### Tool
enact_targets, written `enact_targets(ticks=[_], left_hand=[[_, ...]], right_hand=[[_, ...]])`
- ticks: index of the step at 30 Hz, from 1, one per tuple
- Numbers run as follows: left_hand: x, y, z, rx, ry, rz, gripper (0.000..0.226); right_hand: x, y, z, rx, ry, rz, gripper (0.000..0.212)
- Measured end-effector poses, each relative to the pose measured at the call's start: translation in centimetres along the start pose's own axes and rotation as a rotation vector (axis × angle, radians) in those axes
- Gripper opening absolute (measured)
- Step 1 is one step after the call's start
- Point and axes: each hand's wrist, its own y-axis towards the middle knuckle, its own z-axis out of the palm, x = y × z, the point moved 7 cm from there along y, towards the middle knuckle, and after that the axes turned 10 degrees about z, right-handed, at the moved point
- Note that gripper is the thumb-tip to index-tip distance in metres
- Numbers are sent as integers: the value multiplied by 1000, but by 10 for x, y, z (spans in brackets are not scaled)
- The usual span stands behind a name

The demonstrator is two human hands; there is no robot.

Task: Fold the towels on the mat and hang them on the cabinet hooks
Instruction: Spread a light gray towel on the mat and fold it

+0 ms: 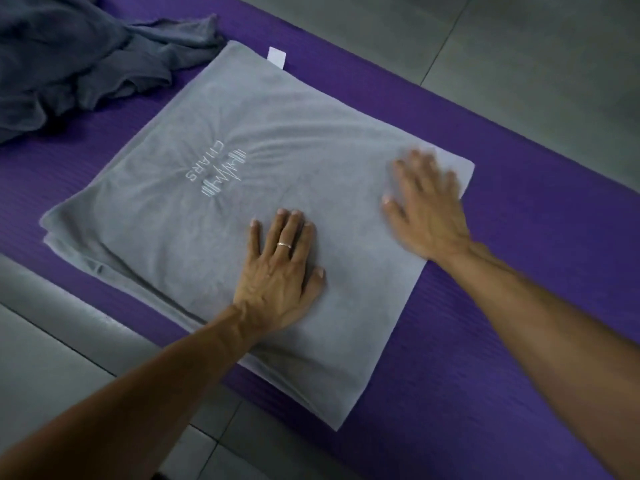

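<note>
Towels: two; folded towel, crumpled towel; one mat.

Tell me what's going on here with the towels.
A person is flattening a folded light grey towel on a purple foam mat. The left hand and right hand both press flat on it with straight fingers. A crumpled dark grey towel lies unfolded at the mat's far end.

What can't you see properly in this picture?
- Head view: the right hand is motion-blurred, so its fingertips can't be made out.
- The dark towel is cut off by the top-left edge.
- The light grey towel's lower layers are hidden under its top fold.
- No cabinet hooks are in view.
</note>
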Motion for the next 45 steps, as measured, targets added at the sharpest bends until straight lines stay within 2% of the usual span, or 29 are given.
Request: enact_targets(ticks=[1, 2, 5, 7, 10, 12, 14, 16, 18, 21, 24, 26, 28, 32, 34, 35, 37, 39, 41, 43, 45], left_hand=[[-7, -5, 2, -5, 2, 14, 74], [-16, -11, 4, -6, 2, 35, 75], [-42, -38, 13, 26, 1, 91, 78], [-56, -57, 17, 56, 15, 114, 80], [-64, -76, 22, 114, 23, 134, 88], [-64, -82, 23, 136, 41, 147, 97], [-65, -84, 21, 138, 43, 154, 104], [-65, -83, 20, 143, 29, 140, 106], [-67, -80, 19, 122, -4, 110, 106], [-77, -61, 14, 52, -15, 113, 90], [-103, -29, 10, 0, 5, 188, 82], [-122, -16, 17, 4, 1, 241, 86], [-133, -13, 25, 13, 7, 239, 86], [-130, -9, 8, -120, -47, 230, 52], [-123, -4, -11, -221, -140, 181, 39], [-117, -4, -20, -244, -193, 98, 36], [-96, -6, -30, -214, -331, -166, 30], [-73, -16, -28, -183, -478, -402, 20], [-66, -27, -28, -169, -487, -434, 17], [-65, -38, -31, -205, -423, -380, 21], [-63, -47, -30, -192, -425, -345, 25]], right_hand=[[9, -17, 8, 33, -14, -102, 67], [5, -30, 15, 71, -49, -117, 68], [-48, -32, 15, 116, -71, 193, 66], [-56, -34, 6, 90, -105, 242, 66], [-9, -65, 1, -30, 0, -35, 66], [30, -105, 20, 48, 17, -333, 64], [38, -133, 38, 144, -42, -462, 63], [18, -123, 39, 150, -58, -352, 65], [-17, -96, 30, 124, -67, -145, 63], [-65, -59, 11, 115, -81, 109, 61], [-65, -53, -1, 51, -26, 64, 58], [-60, -57, 3, 77, 19, -13, 57], [-66, -57, 8, 118, 62, -3, 56], [-78, -54, 1, 90, 171, 28, 54], [-76, -57, -3, 91, 210, 18, 63], [-74, -58, -5, 86, 223, 21, 69], [-70, -60, -12, 11, 191, 8, 74], [-59, -59, -17, -81, 119, -49, 70], [-44, -53, -17, -135, 98, -96, 52], [-33, -45, -18, -167, 119, -83, 28], [-29, -38, -21, -160, 143, -45, 16]])
